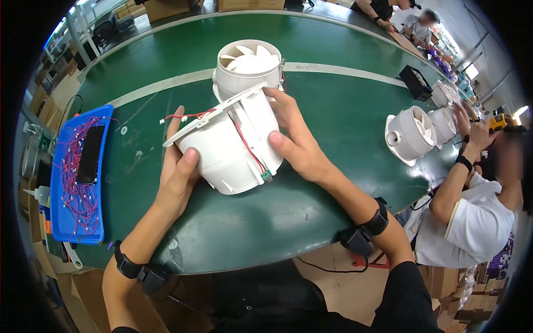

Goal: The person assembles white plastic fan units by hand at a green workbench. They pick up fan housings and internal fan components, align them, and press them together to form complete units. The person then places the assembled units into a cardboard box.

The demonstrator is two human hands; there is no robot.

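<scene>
Between my two hands is a white plastic fan housing (230, 150), tilted with its square flange up and to the left. My left hand (179, 172) grips its left side, thumb on the wall and fingers behind the flange. My right hand (297, 139) clasps the right side, with the thumb near the rim and fingers at the back. A red and black wire (247, 145) runs along the wall to a small green circuit board (266, 176). A connector lead (186, 117) sticks out beside the flange. Just behind stands another fan housing (248, 75), its white blades facing up.
At left, a blue tray (104, 205) holds tangled red wires and a black phone (91, 154). More fan housings (410, 136) and a black box (415, 83) are at right, where a co-worker (472, 222) holds a yellow power tool (498, 122). A white washer (124, 131) lies near the tray.
</scene>
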